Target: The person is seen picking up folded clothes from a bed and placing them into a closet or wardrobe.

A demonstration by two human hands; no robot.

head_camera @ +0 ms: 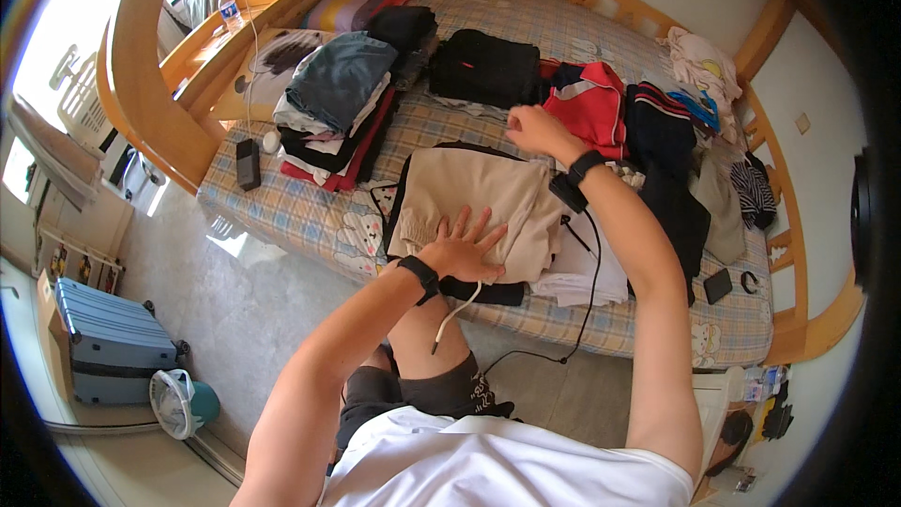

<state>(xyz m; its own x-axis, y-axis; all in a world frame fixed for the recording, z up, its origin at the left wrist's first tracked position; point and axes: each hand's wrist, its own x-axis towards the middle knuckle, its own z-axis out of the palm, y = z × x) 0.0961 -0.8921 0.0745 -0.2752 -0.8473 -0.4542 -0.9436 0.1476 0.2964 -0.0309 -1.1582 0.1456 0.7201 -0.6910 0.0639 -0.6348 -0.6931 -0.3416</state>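
Folded beige trousers (pixel 457 190) with an elastic cuff lie on top of dark clothes at the near side of the bed. My left hand (pixel 464 246) presses flat on them, fingers spread, a pale drawstring hanging below it. My right hand (pixel 536 130) is raised over their far right corner with its fingers curled; whether it holds anything does not show. Beyond it lie a folded black garment (pixel 486 70) and a red jacket (pixel 588 105). White folded cloth (pixel 588 267) lies to the right of the trousers. A stack of folded clothes topped by a blue-grey garment (pixel 341 77) stands at the left.
Dark navy clothes (pixel 662 127) and a grey-green garment (pixel 721 204) lie at the right, near a phone (pixel 718 286). A black cable (pixel 595 296) runs from my right wrist to below the bed edge. A black device (pixel 248 163) lies at the left. A blue suitcase (pixel 120 338) and bucket (pixel 204 403) stand on the floor.
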